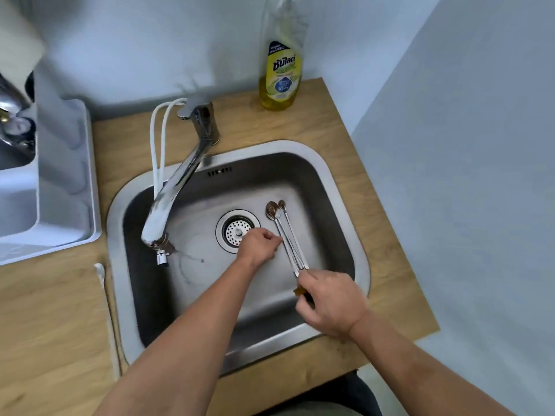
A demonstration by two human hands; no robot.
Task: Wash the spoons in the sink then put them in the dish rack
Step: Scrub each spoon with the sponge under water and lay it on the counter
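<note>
Several long-handled metal spoons (286, 235) lie side by side on the floor of the steel sink (345, 181), bowls pointing away from me, to the right of the drain (238, 231). My left hand (258, 246) is down in the sink with curled fingers, and its fingertips pinch the spoon handles at mid-length. My right hand (332, 301) hovers just in front of the handle ends and grips a small yellow-brown and dark sponge (299, 292), mostly hidden by its fingers. The white dish rack (72, 181) stands on the counter to the left of the sink.
The chrome faucet (180, 187) reaches over the sink's left half, its spout low near my left forearm. A yellow dish-soap bottle (280, 73) stands at the back right of the wooden counter (54, 319). Walls close in behind and to the right.
</note>
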